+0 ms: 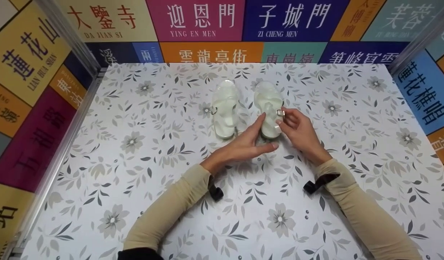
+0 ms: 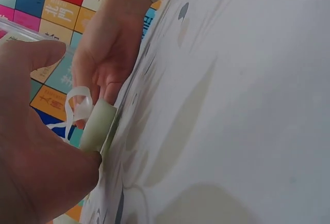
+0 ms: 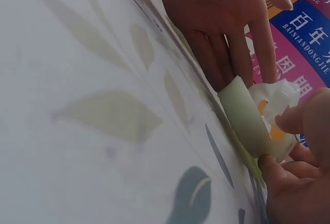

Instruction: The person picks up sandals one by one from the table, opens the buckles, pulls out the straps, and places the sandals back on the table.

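Two pale, translucent jelly sandals lie side by side on the table in the head view, toes pointing away. Both hands are at the right-hand sandal [image 1: 267, 90]; the other sandal [image 1: 225, 97] lies just to its left. My right hand [image 1: 301, 131] pinches the strap by the metal buckle [image 1: 280, 112] on the outer side. In the right wrist view its thumb [image 3: 294, 120] presses on the clear strap. My left hand [image 1: 243, 144] lies along the inner side near the heel, fingers extended and thumb apart. The left wrist view shows the pale heel [image 2: 98, 126] between the hands.
A white table top [image 1: 135, 187] with grey flowers and leaves lies under everything. Panels with coloured blocks of lettering [image 1: 200, 18] stand at the back and both sides. Each wrist wears a black strap, such as the left wrist strap [image 1: 216, 193].
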Demonstrator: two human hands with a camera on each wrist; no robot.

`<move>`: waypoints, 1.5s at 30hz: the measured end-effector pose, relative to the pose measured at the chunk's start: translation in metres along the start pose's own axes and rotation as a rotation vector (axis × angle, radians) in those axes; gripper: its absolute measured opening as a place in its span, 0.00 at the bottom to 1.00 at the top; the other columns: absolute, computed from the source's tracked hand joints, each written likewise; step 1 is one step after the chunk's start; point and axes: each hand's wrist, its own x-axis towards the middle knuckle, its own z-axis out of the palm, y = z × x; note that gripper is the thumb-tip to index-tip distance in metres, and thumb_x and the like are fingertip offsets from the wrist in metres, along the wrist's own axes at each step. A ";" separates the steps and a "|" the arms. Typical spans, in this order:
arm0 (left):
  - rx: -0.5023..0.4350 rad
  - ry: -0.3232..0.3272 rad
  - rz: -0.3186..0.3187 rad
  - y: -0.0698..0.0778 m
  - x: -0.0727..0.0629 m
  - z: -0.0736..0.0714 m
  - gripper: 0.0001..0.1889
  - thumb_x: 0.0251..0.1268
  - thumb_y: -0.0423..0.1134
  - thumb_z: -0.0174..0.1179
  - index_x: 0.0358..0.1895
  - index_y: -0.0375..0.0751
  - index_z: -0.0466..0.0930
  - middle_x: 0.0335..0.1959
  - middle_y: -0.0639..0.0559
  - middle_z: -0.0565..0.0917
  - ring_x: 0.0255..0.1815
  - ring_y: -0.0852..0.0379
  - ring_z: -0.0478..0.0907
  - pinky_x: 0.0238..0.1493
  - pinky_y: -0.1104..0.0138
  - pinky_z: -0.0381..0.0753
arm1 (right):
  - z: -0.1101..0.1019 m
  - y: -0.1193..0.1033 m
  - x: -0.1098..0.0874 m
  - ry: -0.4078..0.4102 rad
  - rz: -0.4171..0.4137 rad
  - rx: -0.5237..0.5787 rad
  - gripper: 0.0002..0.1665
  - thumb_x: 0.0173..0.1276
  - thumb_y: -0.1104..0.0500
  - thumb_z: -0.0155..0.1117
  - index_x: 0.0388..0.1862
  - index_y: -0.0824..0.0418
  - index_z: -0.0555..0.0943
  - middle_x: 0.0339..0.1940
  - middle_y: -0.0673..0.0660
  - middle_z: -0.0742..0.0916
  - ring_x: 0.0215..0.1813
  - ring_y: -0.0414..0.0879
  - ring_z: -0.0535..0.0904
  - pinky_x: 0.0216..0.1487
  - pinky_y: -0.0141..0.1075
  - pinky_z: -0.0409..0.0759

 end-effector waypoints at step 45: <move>0.362 0.170 0.129 0.012 -0.029 -0.012 0.38 0.81 0.62 0.58 0.83 0.44 0.61 0.86 0.38 0.63 0.88 0.46 0.60 0.87 0.52 0.63 | 0.019 -0.011 -0.035 -0.137 -0.016 -0.174 0.21 0.78 0.50 0.72 0.61 0.61 0.80 0.62 0.59 0.79 0.59 0.54 0.86 0.38 0.43 0.93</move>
